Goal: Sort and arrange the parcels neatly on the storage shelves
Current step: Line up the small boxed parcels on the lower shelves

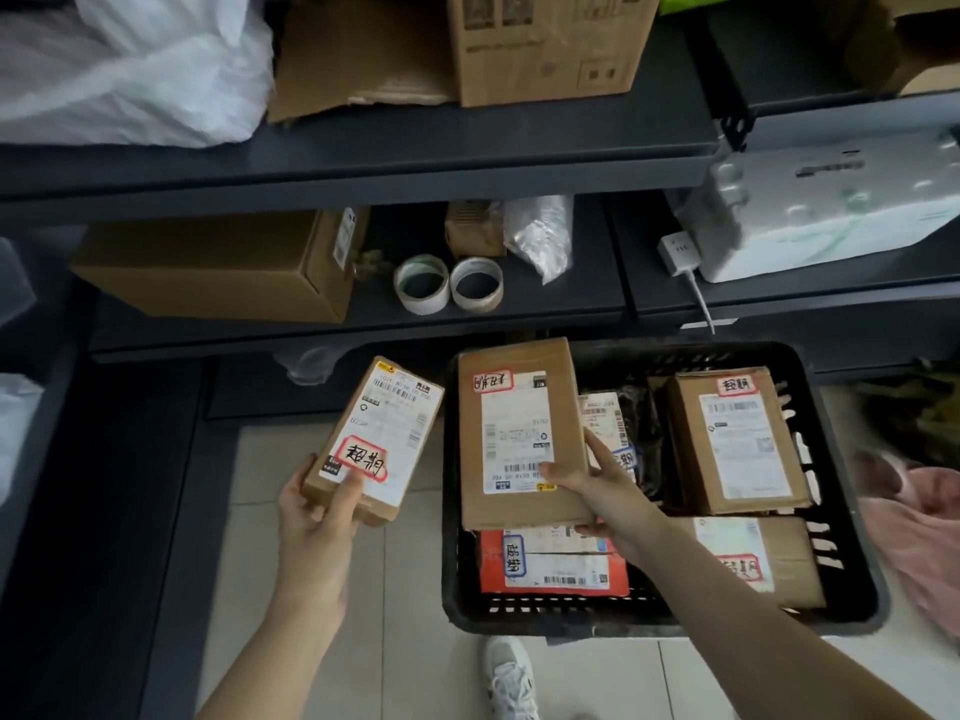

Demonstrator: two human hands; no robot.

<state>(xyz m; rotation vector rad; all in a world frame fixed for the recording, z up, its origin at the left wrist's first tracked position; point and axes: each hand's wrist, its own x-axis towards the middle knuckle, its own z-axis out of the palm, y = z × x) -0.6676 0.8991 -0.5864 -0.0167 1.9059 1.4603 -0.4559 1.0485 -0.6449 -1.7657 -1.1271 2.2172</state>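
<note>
My left hand point(317, 517) grips a small cardboard parcel point(376, 433) with a white label and a red-outlined sticker, held in the air left of the crate. My right hand point(602, 491) holds the near end of a larger cardboard parcel point(519, 433), thumb on its label, lifted above the black plastic crate point(852, 537). Inside the crate lie a red parcel point(550, 563), a brown box point(737, 439) at the right, another brown parcel point(753, 558) at the near right and a dark bagged parcel point(628, 428). The dark shelf point(363, 317) runs above the crate.
On the middle shelf sit a long cardboard box point(208, 262), two tape rolls point(449, 283), a small box and a plastic bag. A white foam box point(831, 210) and a plug are at the right. The upper shelf holds cardboard boxes and a white bag point(135, 65). Pink cloth point(919, 532) lies beside the crate.
</note>
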